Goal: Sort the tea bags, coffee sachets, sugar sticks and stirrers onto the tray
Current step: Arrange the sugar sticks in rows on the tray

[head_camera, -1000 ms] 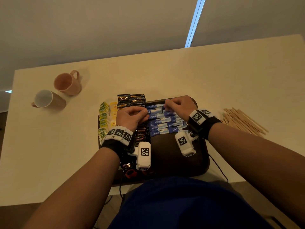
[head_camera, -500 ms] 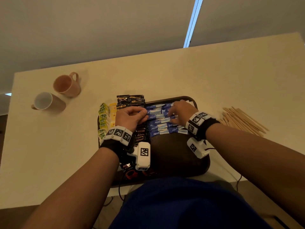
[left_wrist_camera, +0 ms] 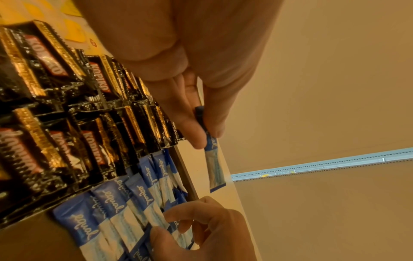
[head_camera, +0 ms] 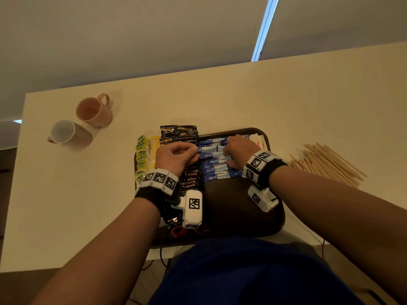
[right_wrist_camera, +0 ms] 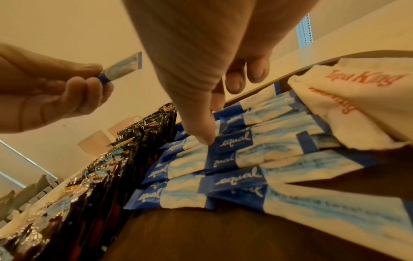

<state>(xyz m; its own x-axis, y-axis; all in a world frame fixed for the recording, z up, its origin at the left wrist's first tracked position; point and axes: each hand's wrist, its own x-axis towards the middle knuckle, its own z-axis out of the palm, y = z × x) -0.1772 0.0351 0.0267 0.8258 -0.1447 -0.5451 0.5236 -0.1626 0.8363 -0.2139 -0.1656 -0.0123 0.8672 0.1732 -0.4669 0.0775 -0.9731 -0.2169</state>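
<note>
The left hand (head_camera: pixel 176 158) is pinching one sugar stick (left_wrist_camera: pixel 213 164) while the right hand (head_camera: pixel 239 151), fingers loosely spread, is pressing the blue row (head_camera: pixel 214 164); it should be going in flat and parallel.

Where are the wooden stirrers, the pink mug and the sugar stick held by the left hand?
wooden stirrers (head_camera: pixel 328 164), head view, middle of the pile.
pink mug (head_camera: pixel 94 111), head view, inside of the cup.
sugar stick (left_wrist_camera: pixel 214 166), left wrist view, pale middle below the fingers.
</note>
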